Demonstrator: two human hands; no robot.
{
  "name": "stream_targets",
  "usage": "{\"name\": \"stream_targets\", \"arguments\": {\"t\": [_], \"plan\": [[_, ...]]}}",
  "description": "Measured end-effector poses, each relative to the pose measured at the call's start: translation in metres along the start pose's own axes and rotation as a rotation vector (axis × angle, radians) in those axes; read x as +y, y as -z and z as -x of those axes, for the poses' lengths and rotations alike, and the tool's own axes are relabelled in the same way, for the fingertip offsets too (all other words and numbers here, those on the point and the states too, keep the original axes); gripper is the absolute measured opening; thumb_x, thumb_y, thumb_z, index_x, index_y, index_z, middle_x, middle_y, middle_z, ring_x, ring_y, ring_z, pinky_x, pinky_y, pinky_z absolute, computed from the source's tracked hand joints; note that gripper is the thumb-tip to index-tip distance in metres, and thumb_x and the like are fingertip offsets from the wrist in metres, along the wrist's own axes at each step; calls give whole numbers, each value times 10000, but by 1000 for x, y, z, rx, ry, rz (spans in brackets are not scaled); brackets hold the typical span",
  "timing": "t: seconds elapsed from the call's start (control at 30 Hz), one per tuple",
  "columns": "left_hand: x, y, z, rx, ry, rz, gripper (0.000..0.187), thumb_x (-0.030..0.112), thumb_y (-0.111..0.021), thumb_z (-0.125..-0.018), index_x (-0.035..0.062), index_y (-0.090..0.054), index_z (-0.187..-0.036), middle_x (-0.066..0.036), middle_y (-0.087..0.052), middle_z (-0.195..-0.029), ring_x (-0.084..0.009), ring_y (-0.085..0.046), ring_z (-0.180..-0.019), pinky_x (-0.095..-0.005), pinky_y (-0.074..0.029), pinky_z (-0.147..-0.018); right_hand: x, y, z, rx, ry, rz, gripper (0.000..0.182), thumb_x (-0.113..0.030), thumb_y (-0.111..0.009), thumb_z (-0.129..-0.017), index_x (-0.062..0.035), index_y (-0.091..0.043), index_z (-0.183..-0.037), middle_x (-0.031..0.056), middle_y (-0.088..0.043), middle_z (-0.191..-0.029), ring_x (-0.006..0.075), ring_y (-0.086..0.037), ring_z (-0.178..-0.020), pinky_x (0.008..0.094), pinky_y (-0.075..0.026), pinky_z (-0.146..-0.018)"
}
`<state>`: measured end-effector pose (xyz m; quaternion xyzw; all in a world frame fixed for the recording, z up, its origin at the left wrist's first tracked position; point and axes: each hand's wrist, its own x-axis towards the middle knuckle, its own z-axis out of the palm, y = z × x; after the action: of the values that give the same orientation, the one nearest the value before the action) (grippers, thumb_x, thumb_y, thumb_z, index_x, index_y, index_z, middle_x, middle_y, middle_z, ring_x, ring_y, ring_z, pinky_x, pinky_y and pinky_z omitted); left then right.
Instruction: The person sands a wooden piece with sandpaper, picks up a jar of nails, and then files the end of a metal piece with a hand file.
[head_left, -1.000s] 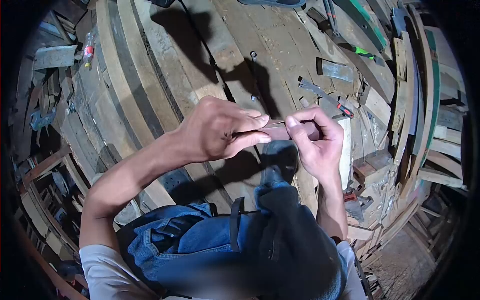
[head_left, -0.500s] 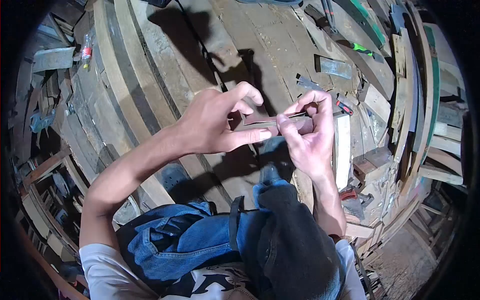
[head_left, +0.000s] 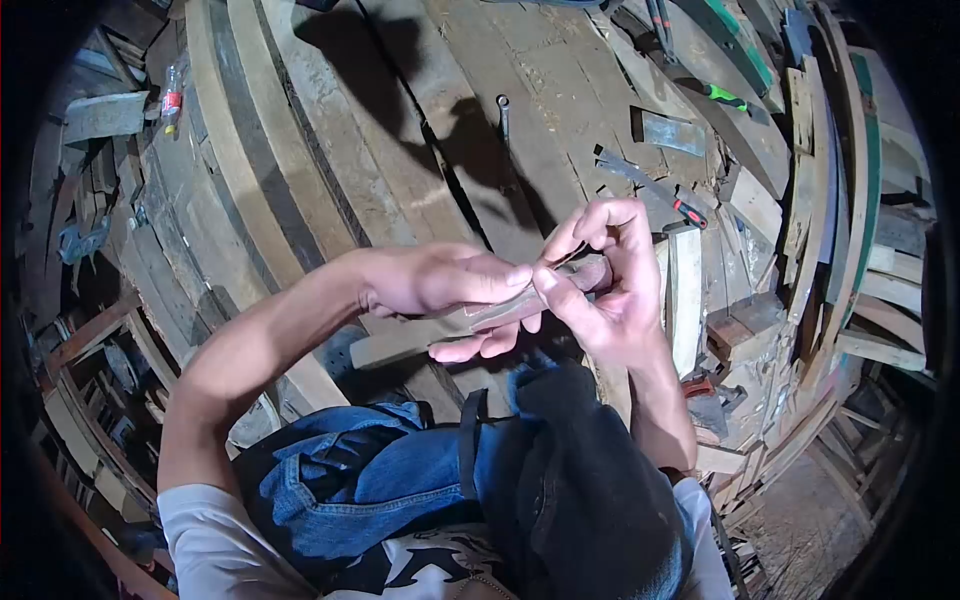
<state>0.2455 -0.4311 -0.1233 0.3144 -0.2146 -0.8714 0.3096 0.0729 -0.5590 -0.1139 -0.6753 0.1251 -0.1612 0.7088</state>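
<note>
Just closed the left hand [head_left: 430,280] around the brownish strip [head_left: 497,310], after spread fingers a moment ago. Now clamped there, thumb on top, fingers curled beneath. Also tipped the strip from near level to a slant, low at the left hand, high at the right hand [head_left: 625,305]. Means a two-handed hold instead of mostly one; likely better control of the folds.

Still pinching with the right, thumb and forefinger together on the strip, other fingers curled round the far end. Holding it in the air between both hands, in front of the lap and above the floorboards [head_left: 455,65].

Looks thin and folded lengthwise, dull reddish brown, edges uneven, a bit like abrasive paper. Can't confirm grit or number of layers from here. Can now see a pale piece of wood [head_left: 385,348] poking out past the left palm; can't tell how it meets the strip.

Beyond the hands, can see a wrench [head_left: 504,125] on the boards, plus a red-and-black handle [head_left: 689,213] to the right.
</note>
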Motion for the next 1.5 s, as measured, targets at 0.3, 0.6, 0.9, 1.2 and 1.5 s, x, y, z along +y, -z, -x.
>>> {"name": "stream_targets", "arguments": {"t": [0.3,0.6,0.9,1.2,1.5], "plan": [[-4,-24,-10,142,-104,18,431,428,-329,-1066,31,-490,-1113,-20,-469,-788,-74,-426,-535,-228,-350,-424,1,16,1,-64,-23,128,362,55,-646,-857,-13,-402,-1116,50,-499,-959,71,-533,-870,196,-486,-631],[-7,-31,-14,418,-238,-751,354,340,-572,-990,0,-477,-974,-111,-512,-656,-243,-544,-561,-406,-410,-528,7,19,5,-6,35,232,314,-22,-699,-852,-18,-473,-1071,42,-532,-906,103,-504,-796,243,-455,-682],[-3,-23,-12,309,-87,-604,324,311,-466,-1040,0,-482,-1130,-104,-557,-707,-217,-569,-601,-384,-446,-573,-3,23,2,-4,-11,327,340,-120,-811,-790,-16,-609,-1043,79,-672,-909,156,-673,-848,269,-523,-676],[-8,-23,-16,297,-65,-534,317,331,-411,-1060,51,-477,-1194,-79,-541,-757,-196,-560,-681,-364,-463,-649,-8,43,-1,-212,117,445,191,-89,-825,-723,-38,-731,-882,74,-717,-900,222,-685,-807,330,-533,-688],[-9,-23,-16,327,-49,-642,326,337,-404,-1061,51,-464,-1205,-93,-560,-767,-221,-585,-690,-379,-470,-671,-6,37,1,-191,97,433,128,-19,-769,-777,-7,-714,-893,96,-707,-884,223,-678,-805,316,-523,-712]]}}
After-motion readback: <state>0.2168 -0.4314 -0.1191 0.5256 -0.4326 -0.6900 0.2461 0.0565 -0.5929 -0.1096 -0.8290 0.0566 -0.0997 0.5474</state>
